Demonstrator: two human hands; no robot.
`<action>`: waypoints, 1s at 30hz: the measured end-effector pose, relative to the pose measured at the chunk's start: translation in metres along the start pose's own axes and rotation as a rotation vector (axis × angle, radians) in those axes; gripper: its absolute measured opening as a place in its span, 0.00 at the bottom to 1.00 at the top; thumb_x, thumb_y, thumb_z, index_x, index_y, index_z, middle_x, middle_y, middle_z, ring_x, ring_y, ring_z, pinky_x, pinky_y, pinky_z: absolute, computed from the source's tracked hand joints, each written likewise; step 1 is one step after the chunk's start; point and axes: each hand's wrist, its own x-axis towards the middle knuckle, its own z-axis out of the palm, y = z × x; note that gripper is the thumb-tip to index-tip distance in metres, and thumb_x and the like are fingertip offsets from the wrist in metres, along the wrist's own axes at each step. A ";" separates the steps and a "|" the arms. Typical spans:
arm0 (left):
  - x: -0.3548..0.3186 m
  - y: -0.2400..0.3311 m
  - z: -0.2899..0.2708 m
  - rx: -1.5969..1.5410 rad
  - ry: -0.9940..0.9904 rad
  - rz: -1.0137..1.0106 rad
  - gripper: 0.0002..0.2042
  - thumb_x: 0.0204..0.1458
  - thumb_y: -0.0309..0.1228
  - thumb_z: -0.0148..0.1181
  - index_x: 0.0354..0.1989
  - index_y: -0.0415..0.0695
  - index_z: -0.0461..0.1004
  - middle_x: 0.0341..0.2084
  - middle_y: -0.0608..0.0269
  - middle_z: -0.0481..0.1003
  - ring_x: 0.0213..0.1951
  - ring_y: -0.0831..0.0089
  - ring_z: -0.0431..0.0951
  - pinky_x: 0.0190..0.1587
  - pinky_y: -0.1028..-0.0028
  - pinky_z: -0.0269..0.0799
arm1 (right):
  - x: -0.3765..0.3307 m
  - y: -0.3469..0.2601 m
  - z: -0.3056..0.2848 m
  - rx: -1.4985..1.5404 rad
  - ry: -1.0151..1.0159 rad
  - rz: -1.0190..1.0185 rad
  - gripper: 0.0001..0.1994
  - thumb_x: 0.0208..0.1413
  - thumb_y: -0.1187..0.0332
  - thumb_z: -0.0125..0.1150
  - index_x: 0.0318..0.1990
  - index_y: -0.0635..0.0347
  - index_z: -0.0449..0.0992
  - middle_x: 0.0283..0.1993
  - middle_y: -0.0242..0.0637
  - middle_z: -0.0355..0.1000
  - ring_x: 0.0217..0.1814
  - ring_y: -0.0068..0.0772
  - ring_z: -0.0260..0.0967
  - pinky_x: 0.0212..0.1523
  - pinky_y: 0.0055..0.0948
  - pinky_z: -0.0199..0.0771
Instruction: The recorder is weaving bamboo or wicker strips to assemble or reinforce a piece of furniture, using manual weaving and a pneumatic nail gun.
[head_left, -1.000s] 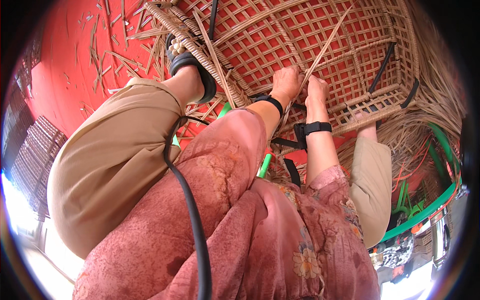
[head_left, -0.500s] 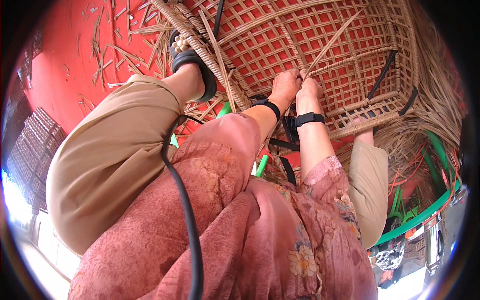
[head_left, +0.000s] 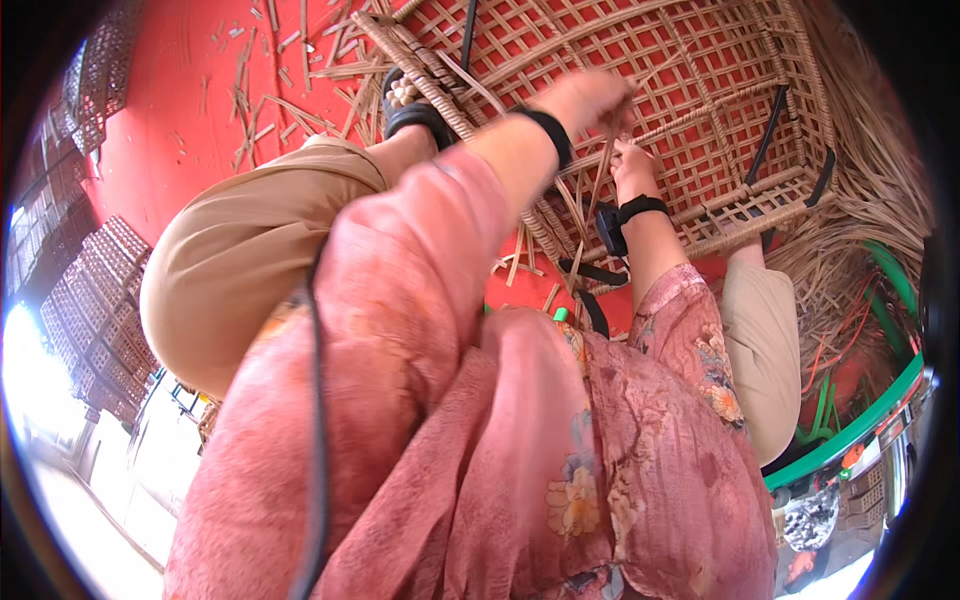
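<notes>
Head view, looking down past the knees. A woven cane panel (head_left: 700, 110), open lattice of tan strips, lies on the red floor (head_left: 190, 150) ahead of the person, filling the upper middle and right of the frame. Its near edge runs along a thicker bound rim just beyond both wrists.

Left hand (head_left: 588, 98): raised above the panel, blurred. Fingers curled closed around a thin cane strip (head_left: 603, 165), which runs down and slightly left from the fist toward the panel's near edge. Black band on the wrist.

Right hand (head_left: 632, 160): lower, just beside and below the left hand, resting on the lattice near its near rim. Fingers appear bent against the weave; whether they pinch a strand cannot be told, as the strip and the left hand partly cover them. Black wrist strap (head_left: 640, 208) with a small dark unit on it.

The two hands are close together, the strip passing between them.

Surroundings: a sandalled foot (head_left: 410, 110) rests at the panel's left edge. Loose cane offcuts (head_left: 270, 100) are scattered on the floor to the left. A heap of raw cane fibre (head_left: 860, 250) lies right of the panel. Stacked woven panels (head_left: 100, 300) stand at far left.
</notes>
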 end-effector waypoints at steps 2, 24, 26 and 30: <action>-0.051 0.066 -0.053 0.263 0.080 0.174 0.15 0.54 0.40 0.51 0.31 0.42 0.77 0.21 0.64 0.77 0.26 0.76 0.76 0.30 0.76 0.73 | 0.012 0.000 0.005 -0.076 0.134 0.063 0.09 0.47 0.75 0.63 0.35 0.65 0.69 0.26 0.35 0.68 0.22 0.29 0.64 0.23 0.28 0.63; -0.149 0.124 -0.047 0.313 -0.629 0.250 0.11 0.50 0.29 0.52 0.40 0.40 0.74 0.26 0.63 0.76 0.25 0.77 0.77 0.29 0.79 0.73 | 0.014 0.011 -0.003 -0.009 0.076 0.073 0.12 0.39 0.74 0.69 0.31 0.57 0.71 0.27 0.32 0.69 0.23 0.28 0.65 0.22 0.27 0.65; -0.107 0.101 -0.051 0.407 -0.709 0.176 0.13 0.46 0.26 0.51 0.41 0.43 0.74 0.30 0.65 0.76 0.27 0.76 0.77 0.31 0.79 0.73 | 0.013 0.013 -0.002 0.021 0.074 -0.003 0.11 0.39 0.74 0.68 0.29 0.57 0.70 0.26 0.31 0.68 0.22 0.25 0.63 0.22 0.26 0.65; -0.017 0.038 -0.051 0.970 -0.381 0.238 0.14 0.44 0.25 0.51 0.41 0.41 0.74 0.29 0.58 0.76 0.32 0.69 0.78 0.35 0.73 0.74 | -0.003 0.010 -0.010 0.090 -0.073 -0.053 0.06 0.46 0.75 0.61 0.27 0.62 0.68 0.20 0.32 0.66 0.11 0.21 0.54 0.10 0.21 0.53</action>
